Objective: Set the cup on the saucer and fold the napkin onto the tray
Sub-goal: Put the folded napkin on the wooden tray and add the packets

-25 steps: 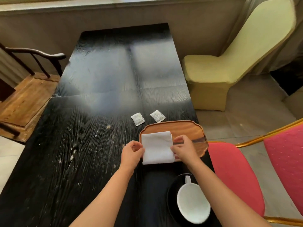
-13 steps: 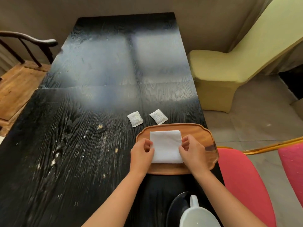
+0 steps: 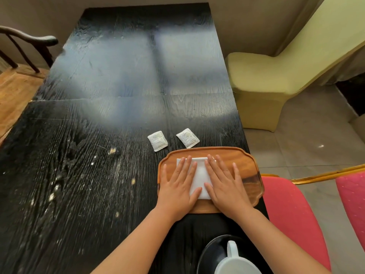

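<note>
A folded white napkin [image 3: 200,177] lies flat on the wooden tray [image 3: 246,169] near the table's right edge. My left hand [image 3: 178,186] rests palm down on the napkin's left side with fingers spread. My right hand [image 3: 225,184] presses flat on its right side, partly over the tray. Only the strip of napkin between my hands shows. At the bottom edge, a white cup [image 3: 235,262] with its handle pointing away stands on a black saucer [image 3: 211,252], both partly cut off by the frame.
Two small white sachets [image 3: 157,140] [image 3: 187,138] lie on the black table [image 3: 98,135] just beyond the tray. Crumbs dot the table's left part. A red chair [image 3: 292,210] stands right of me, a yellow covered chair [image 3: 262,76] farther back, a wooden chair [image 3: 21,42] at the far left.
My hands went from pinching the napkin's side edges to lying flat on it with fingers spread. The napkin now rests fully on the tray. The view has tilted down and nearer.
</note>
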